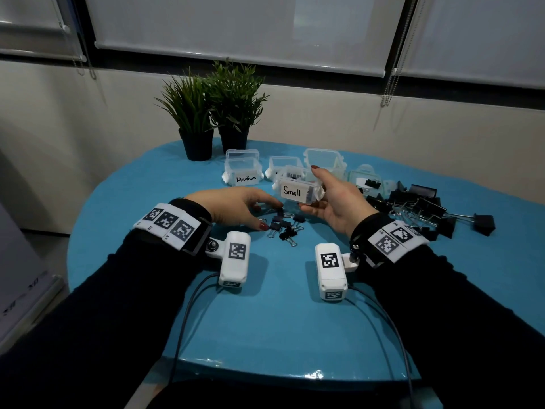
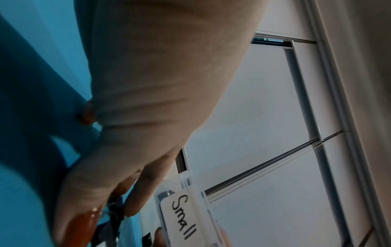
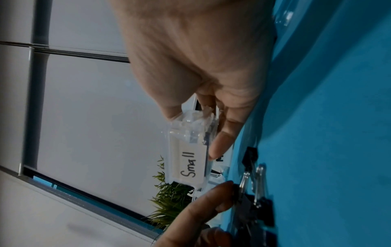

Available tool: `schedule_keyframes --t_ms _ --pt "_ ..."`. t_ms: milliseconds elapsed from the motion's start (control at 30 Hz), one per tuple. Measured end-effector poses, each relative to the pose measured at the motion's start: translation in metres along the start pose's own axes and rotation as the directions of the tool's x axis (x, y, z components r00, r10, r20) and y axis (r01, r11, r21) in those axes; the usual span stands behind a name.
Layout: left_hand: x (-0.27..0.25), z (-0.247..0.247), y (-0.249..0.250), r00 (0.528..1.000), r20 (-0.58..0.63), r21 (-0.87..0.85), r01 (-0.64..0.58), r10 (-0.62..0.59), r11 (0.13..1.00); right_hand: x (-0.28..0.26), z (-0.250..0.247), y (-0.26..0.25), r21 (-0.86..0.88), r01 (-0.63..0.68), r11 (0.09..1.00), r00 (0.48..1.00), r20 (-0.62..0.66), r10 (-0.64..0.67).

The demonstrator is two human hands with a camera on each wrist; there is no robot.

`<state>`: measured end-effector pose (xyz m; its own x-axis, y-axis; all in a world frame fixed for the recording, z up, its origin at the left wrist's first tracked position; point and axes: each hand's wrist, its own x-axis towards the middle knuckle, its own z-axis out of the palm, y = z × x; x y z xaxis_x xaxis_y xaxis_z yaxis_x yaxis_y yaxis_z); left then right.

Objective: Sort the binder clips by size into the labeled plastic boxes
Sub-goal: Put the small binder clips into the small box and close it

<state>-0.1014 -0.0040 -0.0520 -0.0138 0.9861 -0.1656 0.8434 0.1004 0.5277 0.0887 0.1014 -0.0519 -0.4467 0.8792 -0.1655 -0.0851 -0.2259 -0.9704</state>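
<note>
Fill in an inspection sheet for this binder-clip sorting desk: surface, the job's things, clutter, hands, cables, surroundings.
Surface: round blue table.
Job's things: Small box held up; Medium box stands behind; small clips loose in front; larger clips heaped on the right.
Clutter: two potted plants at the back.
Hands: left hand reaches into the small clips; right hand grips the Small box.
Cables: grey leads run from the wrist cameras.
Surroundings: lowered window blinds.

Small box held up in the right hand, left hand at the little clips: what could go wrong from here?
1. The Small box is gripped by the right hand off the table; tilted, its clips may spill.
2. The left hand reaches into bunched small clips; their handles may snag.
3. Large clips lie close by; mix-up possible.
</note>
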Motion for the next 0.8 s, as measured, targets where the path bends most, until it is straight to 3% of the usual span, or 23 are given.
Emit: schedule_keyframes --t_ms 233,533,800 --pt "0.0057 0.0017 -0.0045 0.991 -0.133 -0.040 -0.029 0.023 0.999 0.0023 0.0012 0.0017 -0.001 0.010 1.000 1.000 -0.003 -0.010" --pt "0.0028 0.0001 -0.0007 0.994 -0.049 0.019 -0.093 0.094 0.996 0.0029 0.0007 0.0027 -0.005 0.009 1.000 1.000 -0.019 -0.009" --pt "0.0074 0.0040 -0.0034 0.993 -0.118 -0.084 -0.040 0.030 0.996 0.0044 0.0010 0.0037 -0.005 0.020 1.000 1.000 -0.015 -0.020"
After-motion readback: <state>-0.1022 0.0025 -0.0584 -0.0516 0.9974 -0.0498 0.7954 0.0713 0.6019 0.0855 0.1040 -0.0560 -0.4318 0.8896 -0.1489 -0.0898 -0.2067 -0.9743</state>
